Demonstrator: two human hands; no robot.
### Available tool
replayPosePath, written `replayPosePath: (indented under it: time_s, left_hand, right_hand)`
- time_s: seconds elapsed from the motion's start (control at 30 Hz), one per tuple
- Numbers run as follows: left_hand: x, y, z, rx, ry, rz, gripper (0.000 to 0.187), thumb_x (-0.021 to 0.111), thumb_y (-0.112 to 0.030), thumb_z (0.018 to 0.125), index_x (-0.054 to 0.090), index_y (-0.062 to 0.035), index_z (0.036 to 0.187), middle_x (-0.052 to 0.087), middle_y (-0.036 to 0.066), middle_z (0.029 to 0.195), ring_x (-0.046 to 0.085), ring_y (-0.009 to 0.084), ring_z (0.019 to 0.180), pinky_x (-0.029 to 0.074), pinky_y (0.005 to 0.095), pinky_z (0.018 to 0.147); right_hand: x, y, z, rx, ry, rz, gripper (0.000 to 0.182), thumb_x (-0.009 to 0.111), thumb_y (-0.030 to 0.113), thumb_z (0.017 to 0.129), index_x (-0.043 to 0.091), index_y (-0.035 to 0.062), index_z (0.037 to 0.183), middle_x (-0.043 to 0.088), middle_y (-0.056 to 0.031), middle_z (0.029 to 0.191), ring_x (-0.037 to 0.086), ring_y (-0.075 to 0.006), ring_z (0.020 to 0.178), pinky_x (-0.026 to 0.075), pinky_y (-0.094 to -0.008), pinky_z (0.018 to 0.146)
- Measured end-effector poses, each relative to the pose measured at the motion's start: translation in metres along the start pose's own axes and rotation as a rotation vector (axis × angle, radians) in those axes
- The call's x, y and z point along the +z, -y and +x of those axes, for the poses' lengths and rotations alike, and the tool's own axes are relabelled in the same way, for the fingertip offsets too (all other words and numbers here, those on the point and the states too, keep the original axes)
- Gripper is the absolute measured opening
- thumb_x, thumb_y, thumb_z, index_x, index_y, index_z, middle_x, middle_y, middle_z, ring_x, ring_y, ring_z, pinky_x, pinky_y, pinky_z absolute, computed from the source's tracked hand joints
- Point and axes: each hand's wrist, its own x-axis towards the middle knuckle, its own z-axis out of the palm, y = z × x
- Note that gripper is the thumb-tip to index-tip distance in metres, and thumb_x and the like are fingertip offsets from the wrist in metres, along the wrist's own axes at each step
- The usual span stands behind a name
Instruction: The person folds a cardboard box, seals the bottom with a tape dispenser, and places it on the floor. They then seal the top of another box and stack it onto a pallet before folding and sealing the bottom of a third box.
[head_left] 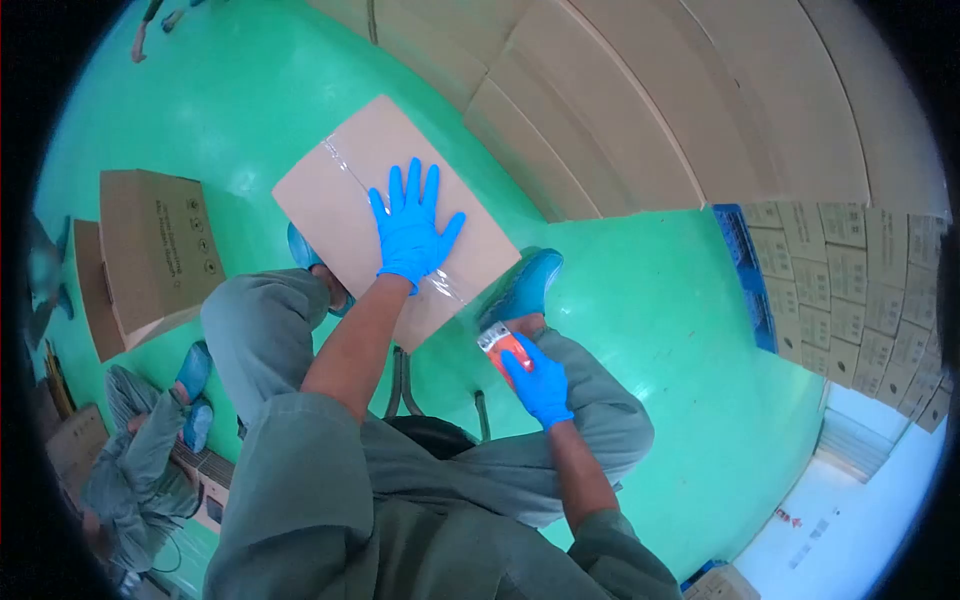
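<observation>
A closed cardboard box (330, 190) stands on the floor in front of my knees, with clear tape along the middle seam of its top. My left hand (408, 238), in a blue glove, lies flat on that top with its fingers spread. To the right, over my right leg, my right hand (543, 385), gloved in blue too, is closed round an orange tape dispenser (510, 352). The dispenser's pale front end points up and left, apart from the box. Its far side is hidden by my fingers.
Stacked large cartons (640, 110) form a wall at the upper right. Smaller boxes (850, 290) are piled by a blue pallet (745, 275). An open carton (165, 245) stands to my left. Another person (140, 470) sits at the lower left.
</observation>
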Motion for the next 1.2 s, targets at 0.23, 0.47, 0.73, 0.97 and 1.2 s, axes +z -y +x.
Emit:
replayPosePath:
  time_s: [0.23, 0.47, 0.73, 0.97, 1.2]
  left_hand:
    - [0.003, -0.003, -0.001, 0.024, -0.025, 0.047, 0.08, 0.05, -0.056, 0.087, 0.024, -0.0142, 0.149, 0.018, 0.012, 0.156, 0.015, 0.038, 0.142, 0.009, 0.0646, 0.109]
    - [0.005, -0.009, 0.001, 0.087, 0.024, 0.118, 0.081, 0.049, -0.056, 0.088, 0.02, -0.0136, 0.15, 0.014, 0.013, 0.156, 0.013, 0.0382, 0.142, 0.009, 0.0644, 0.108]
    - [0.009, -0.01, -0.003, 0.073, -0.013, 0.152, 0.081, 0.046, -0.057, 0.089, 0.019, -0.0118, 0.15, 0.014, 0.015, 0.156, 0.014, 0.0391, 0.142, 0.009, 0.0637, 0.109]
    - [-0.001, -0.017, 0.0, 0.064, 0.007, 0.137, 0.082, 0.048, -0.055, 0.088, 0.019, -0.0088, 0.15, 0.015, 0.018, 0.155, 0.013, 0.0408, 0.142, 0.007, 0.0631, 0.109]
    - [-0.015, -0.022, -0.005, 0.052, -0.005, 0.06, 0.083, 0.048, -0.055, 0.087, 0.024, -0.0049, 0.148, 0.017, 0.02, 0.154, 0.012, 0.0415, 0.142, 0.002, 0.0629, 0.11]
  right_hand:
    - [0.052, -0.023, 0.058, 0.101, 0.083, -0.115, 0.047, 0.05, 0.056, 0.086, 0.063, 0.0198, 0.114, 0.067, -0.0188, 0.099, 0.065, -0.0382, 0.088, 0.051, -0.0498, 0.076]
    - [0.086, 0.028, 0.117, 0.147, 0.122, -0.13, 0.044, 0.054, 0.052, 0.084, 0.068, 0.0125, 0.097, 0.068, -0.0183, 0.091, 0.066, -0.0368, 0.083, 0.052, -0.0474, 0.071]
    - [0.142, -0.004, 0.106, 0.51, 0.007, 0.122, 0.038, 0.057, 0.036, 0.088, 0.061, 0.007, 0.113, 0.065, -0.0211, 0.105, 0.064, -0.0363, 0.093, 0.051, -0.0461, 0.077]
    - [0.108, 0.054, 0.081, 0.2, -0.73, 1.556, 0.054, 0.049, -0.001, 0.088, 0.041, 0.0095, 0.14, 0.062, -0.006, 0.104, 0.058, -0.0145, 0.092, 0.05, -0.0314, 0.078]
    - [0.147, 0.061, 0.084, 0.43, -0.58, 1.299, 0.051, 0.056, 0.007, 0.089, 0.043, 0.0096, 0.138, 0.06, -0.0042, 0.1, 0.055, -0.0134, 0.081, 0.049, -0.0309, 0.068]
